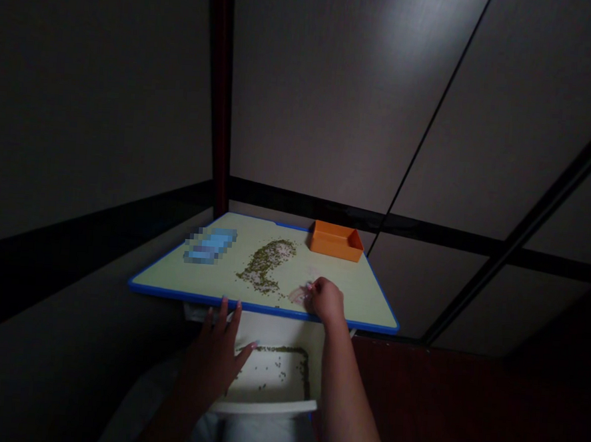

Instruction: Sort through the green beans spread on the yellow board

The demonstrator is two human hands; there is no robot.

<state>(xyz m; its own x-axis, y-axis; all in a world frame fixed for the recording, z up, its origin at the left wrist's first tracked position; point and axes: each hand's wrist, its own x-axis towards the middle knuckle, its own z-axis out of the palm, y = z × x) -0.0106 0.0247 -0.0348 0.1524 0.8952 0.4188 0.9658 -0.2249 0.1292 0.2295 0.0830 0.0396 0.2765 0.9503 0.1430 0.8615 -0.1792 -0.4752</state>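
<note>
A pale green board (192,278) with a blue rim lies in front of me. A heap of small green grains (267,264) is spread across its middle. My right hand (325,297) rests on the board near its front edge, fingers curled, beside a small pale patch (298,293). What it holds, if anything, is hidden. My left hand (216,356) is below the board's front edge, fingers spread, touching a white tray (264,406) that holds scattered green grains.
An orange box (336,240) stands at the board's far right corner. A blurred blue object (210,244) lies at the far left of the board. Dark panelled walls and a red post (223,96) stand behind. The surroundings are dim.
</note>
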